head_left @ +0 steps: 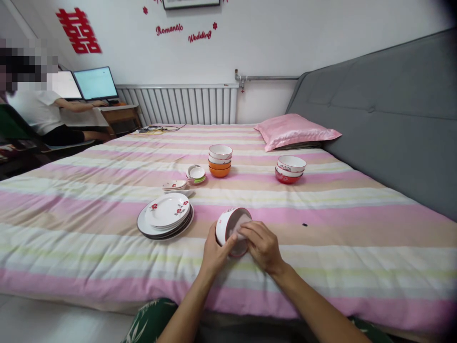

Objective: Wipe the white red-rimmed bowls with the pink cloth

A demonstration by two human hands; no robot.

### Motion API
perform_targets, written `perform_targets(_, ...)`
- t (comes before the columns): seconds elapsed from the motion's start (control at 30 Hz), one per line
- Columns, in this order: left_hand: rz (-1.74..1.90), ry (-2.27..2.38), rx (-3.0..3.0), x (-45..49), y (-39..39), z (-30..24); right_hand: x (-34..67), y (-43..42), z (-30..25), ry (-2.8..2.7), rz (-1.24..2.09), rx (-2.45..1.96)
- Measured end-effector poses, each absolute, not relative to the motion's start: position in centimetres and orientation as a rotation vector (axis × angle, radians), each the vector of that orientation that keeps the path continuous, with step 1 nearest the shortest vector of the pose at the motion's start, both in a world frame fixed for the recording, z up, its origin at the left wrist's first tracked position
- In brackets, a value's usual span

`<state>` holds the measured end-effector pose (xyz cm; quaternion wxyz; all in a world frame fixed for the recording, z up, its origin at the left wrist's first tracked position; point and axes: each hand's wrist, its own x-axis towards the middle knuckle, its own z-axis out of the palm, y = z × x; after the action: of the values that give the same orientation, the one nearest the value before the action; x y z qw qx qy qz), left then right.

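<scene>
On the striped bed, a stack of plates is taken as the landmark. Just to its right, a white bowl with a red rim is held tilted on its side, its mouth turned rightward; whether the bedding is touched by it cannot be told. The outside of the bowl is gripped by the left hand, which is partly closed, with the thumb laid over the near rim. Farther right of the plates, the right hand is bent with its fingers drawn together, and a pale wipe is pinched by them against the bowl's inside. Just beyond the plates, small oblong dishes are piled, and beyond those, slightly right, small round dishes are nested. Beyond and to the right of the plates, a bowl stack with orange lower bowls is set, and well to the right, another with a red bottom bowl. A small dark object is seen well right of the plates, and a pink pillow is placed far beyond them, to the right.
</scene>
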<state>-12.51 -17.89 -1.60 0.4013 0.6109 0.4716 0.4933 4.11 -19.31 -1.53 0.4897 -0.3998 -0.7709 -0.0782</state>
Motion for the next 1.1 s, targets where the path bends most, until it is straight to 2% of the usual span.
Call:
perform_targets(0.13,1.249,1.165,1.555,-12.5,-17.9,-1.6,4.5,-18.9,-1.0,-1.723,-0.407,-0.91)
perform_targets(0.3,1.252,1.084,1.613,-12.2,-18.3,-1.5,4.6,-18.3,-1.8,-1.844,-0.439,-0.93)
perform_targets(0.7,1.291,1.153,1.631,-11.7,-17.7,-2.9,3.5,-17.5,-4.8,-1.94,-0.163,-1.196)
perform_targets(1.1,1.428,1.247,1.649,-11.3,-18.0,-3.8,3.1,-18.0,-4.2,-1.972,0.084,-1.386)
